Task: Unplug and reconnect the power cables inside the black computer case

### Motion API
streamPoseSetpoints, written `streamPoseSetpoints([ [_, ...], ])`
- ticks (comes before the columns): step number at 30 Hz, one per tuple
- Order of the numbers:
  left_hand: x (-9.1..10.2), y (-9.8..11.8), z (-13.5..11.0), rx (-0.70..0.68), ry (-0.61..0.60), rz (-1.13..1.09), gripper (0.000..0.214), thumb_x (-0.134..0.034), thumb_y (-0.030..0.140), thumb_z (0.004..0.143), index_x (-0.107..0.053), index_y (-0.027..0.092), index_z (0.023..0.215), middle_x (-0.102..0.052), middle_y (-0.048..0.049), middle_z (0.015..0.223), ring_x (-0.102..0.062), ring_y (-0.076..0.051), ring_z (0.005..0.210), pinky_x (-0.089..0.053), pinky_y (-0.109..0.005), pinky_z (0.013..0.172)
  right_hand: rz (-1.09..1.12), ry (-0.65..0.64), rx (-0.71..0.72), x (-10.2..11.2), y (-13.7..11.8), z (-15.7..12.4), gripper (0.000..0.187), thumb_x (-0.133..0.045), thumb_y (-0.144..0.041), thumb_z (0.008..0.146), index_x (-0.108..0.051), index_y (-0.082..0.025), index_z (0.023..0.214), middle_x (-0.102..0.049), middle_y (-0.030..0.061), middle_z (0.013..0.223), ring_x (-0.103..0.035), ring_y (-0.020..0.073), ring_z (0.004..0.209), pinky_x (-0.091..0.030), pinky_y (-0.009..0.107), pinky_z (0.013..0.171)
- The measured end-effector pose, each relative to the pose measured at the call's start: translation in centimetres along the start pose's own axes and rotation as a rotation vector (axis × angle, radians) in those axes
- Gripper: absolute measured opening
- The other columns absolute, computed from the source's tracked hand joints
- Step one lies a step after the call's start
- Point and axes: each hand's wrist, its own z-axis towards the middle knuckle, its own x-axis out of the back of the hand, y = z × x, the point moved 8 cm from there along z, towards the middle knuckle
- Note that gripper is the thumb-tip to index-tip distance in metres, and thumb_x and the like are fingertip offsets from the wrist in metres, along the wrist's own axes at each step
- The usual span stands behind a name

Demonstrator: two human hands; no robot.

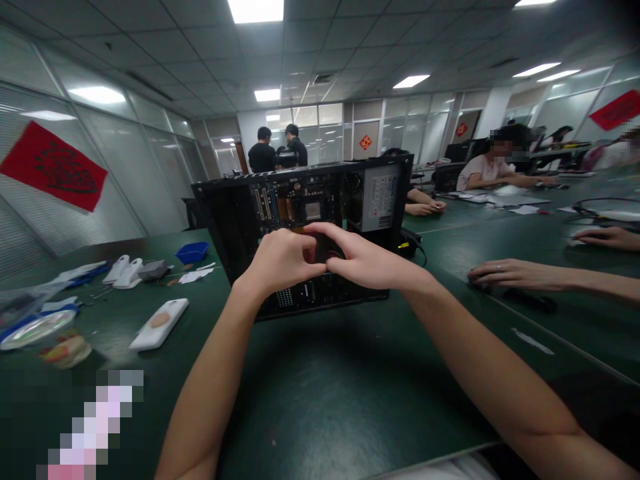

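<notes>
An open black computer case (235, 220) lies on its side on the dark green table (325, 400), its motherboard (295, 200) and power supply (379, 198) facing me. Both my hands reach into it. My left hand (280, 260) is curled, thumb and fingers pinched together. My right hand (360, 257) meets it fingertip to fingertip, its fingers bent over a dark round part (330, 253) inside the case. What the fingers grip is hidden.
At left lie a white phone (160, 323), a blue tray (193, 252), white and grey parts (131, 272) and plastic bags (35, 327). Another person's hands (515, 273) rest on the table at right. More people sit and stand farther back.
</notes>
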Motion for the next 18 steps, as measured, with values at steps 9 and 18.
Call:
streamPoseSetpoints([
  [9,0.33,0.38,-0.15,0.005,0.01,0.08,0.021,-0.07,0.034,0.075,-0.064,0.018,0.062,-0.065,-0.0016,0.061,-0.056,-0.015,0.057,-0.031,-0.027,0.054,-0.004,-0.017,0.027,0.01,-0.61,-0.26,0.061,-0.052,-0.015,0.087,-0.044,-0.025,0.146,-0.052,0.0065,0.148,-0.048,0.025,0.138,-0.034,0.049,0.12],
  [18,0.23,0.33,-0.07,0.036,-0.036,0.15,0.028,-0.073,0.037,0.074,-0.062,0.018,0.091,-0.069,-0.0032,0.078,-0.062,-0.02,0.064,-0.034,-0.028,0.054,-0.031,-0.052,-0.036,-0.46,0.02,-0.28,0.079,-0.051,-0.016,0.087,-0.021,-0.02,0.16,-0.032,0.0086,0.163,-0.029,0.0248,0.15,-0.02,0.049,0.126],
])
